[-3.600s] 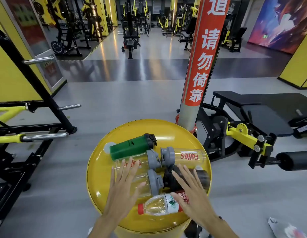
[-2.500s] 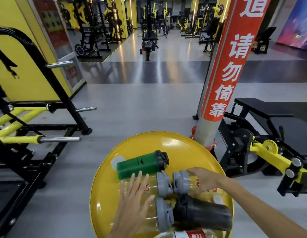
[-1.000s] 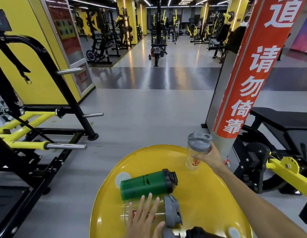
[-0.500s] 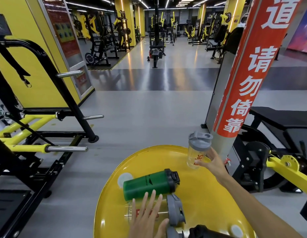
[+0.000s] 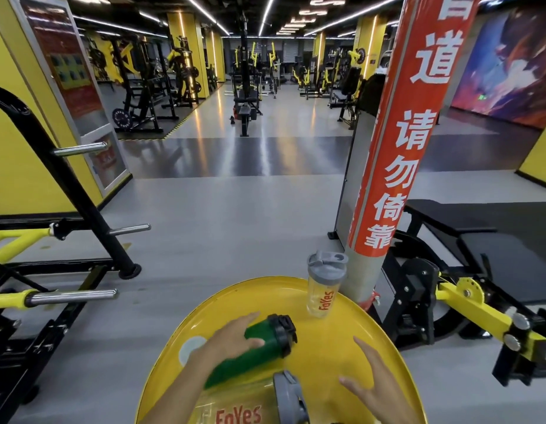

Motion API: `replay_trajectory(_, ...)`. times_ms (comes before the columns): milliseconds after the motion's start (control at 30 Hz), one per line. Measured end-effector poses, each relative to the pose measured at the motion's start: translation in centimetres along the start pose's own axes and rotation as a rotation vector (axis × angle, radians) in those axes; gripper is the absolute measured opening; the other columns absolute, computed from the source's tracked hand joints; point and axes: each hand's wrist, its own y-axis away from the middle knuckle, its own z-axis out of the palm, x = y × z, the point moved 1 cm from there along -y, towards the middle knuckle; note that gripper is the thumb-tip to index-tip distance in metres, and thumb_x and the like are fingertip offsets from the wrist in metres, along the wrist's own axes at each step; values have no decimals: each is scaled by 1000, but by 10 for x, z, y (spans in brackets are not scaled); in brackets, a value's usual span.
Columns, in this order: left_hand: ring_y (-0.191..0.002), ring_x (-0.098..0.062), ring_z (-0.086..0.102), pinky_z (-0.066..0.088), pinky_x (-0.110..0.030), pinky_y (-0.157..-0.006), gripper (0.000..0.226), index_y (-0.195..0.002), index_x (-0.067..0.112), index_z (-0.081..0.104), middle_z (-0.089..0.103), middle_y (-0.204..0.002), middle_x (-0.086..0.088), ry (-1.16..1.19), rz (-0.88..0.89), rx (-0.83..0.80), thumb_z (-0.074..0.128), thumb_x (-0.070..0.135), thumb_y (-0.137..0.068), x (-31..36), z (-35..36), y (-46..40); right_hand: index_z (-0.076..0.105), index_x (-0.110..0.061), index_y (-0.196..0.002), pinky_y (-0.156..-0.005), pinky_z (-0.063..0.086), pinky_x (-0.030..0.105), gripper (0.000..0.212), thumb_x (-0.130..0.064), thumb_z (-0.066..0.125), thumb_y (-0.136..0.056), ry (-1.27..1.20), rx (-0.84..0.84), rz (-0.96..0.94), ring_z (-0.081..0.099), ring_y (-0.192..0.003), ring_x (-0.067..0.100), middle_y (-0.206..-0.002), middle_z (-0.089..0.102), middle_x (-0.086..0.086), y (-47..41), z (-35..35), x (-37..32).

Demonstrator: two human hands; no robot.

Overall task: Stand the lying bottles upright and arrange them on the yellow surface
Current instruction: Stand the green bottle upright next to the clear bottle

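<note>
Lying on its side near the middle of the round yellow surface (image 5: 326, 356), the green bottle (image 5: 256, 350) points its black cap toward the far right and its base toward the near left edge. The left hand (image 5: 232, 338) rests on top of the bottle's body, fingers curled over the far side and thumb against the near side, so the hand is closed around the green bottle; the bottle has not left the surface as far as can be seen. The right hand (image 5: 372, 384) hovers above the right part of the surface with fingers spread and nothing in it, well apart from every bottle. One clear bottle with a grey lid (image 5: 323, 286), red "FoYes" lettering down its side, stands upright at the far right edge of the surface, just in front of the grey pillar with a red banner (image 5: 409, 148). A second clear bottle (image 5: 253, 405) with the same lettering lies on its side at the near edge, grey lid pointing right, partly cut off by the frame. A pale round mark (image 5: 190, 350) sits on the surface to the left of the green bottle. Black and yellow gym machines stand on the grey floor around.
</note>
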Motion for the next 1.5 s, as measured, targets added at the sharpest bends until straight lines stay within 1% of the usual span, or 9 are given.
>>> replay_trajectory(300, -148, -22, 24, 30, -39, -118, 129, -158, 29, 11, 16, -165, 1, 70, -122, -402, 86, 61, -58, 2, -3, -21, 27, -39, -142, -99, 31, 17, 117, -103, 44, -45, -14, 29, 23, 34, -132, 2, -144, 33, -19, 14, 3, -3)
replay_trajectory(500, -124, -17, 49, 42, -32, -108, 101, -147, 21, 36, 45, -149, 1, 91, -118, -210, 84, 57, -66, 20, 18, -13, 27, -31, -150, -110, 34, 30, 128, -103, 39, -44, -7, -10, 69, 31, -144, 16, -151, 32, -13, 1, 11, -16)
replay_trajectory(600, -135, -21, 44, 39, -36, -110, 114, -150, 22, 31, 41, -151, 0, 41, -135, -123, 73, 76, -59, 22, 26, -11, 25, -30, -151, -113, 33, 33, 126, -101, 37, -48, 13, -37, 87, 30, -145, 18, -158, 30, -6, -5, 17, -18)
replay_trajectory(667, -140, -23, 37, 34, -37, -113, 117, -152, 18, 29, 34, -157, -4, 119, -180, -175, 64, 84, -62, 24, 24, -13, 25, -30, -151, -112, 34, 31, 128, -104, 34, -46, 28, -38, 98, 31, -144, 17, -157, 30, -6, -7, 19, -16)
replay_trajectory(800, -132, -18, 45, 36, -31, -104, 92, -142, 14, 42, 43, -146, -3, 183, -204, -306, 77, 62, -71, 29, 17, -18, 24, -39, -145, -111, 34, 29, 120, -106, 30, -46, 49, -52, 97, 33, -143, 15, -156, 32, -7, -8, 24, -11)
replay_trajectory(933, -134, -24, 42, 42, -37, -108, 111, -147, 13, 34, 39, -150, -5, 66, -204, -255, 87, 56, -59, 36, 19, -26, 26, -33, -149, -111, 33, 28, 124, -105, 29, -48, 52, -43, 88, 33, -143, 15, -156, 33, -6, -10, 23, -8)
replay_trajectory(1267, -101, -14, 56, 49, -21, -68, 88, -119, 20, 44, 56, -111, 4, 249, -48, 89, 92, 36, -47, 40, 14, -35, 23, -36, -150, -115, 31, 26, 95, -89, 34, -72, 101, 8, -27, 29, -142, 7, -155, 29, -15, -18, 17, -22)
replay_trajectory(1400, -89, -17, 71, 62, -37, -75, 61, -94, 25, 69, 74, -93, 1, 308, 53, 231, 94, 33, -39, 44, -15, -51, 23, -37, -150, -115, 30, 25, 81, -74, 42, -81, 84, 28, -52, 28, -143, 6, -156, 28, -16, -24, 17, -26)
replay_trajectory(1500, -93, -14, 67, 62, -37, -79, 85, -101, 27, 60, 67, -102, 1, 372, 28, 370, 96, 53, -28, 45, -30, -65, 19, -43, -147, -115, 29, 25, 86, -85, 36, -74, 69, 14, -53, 26, -144, 6, -155, 27, -17, -28, 18, -26)
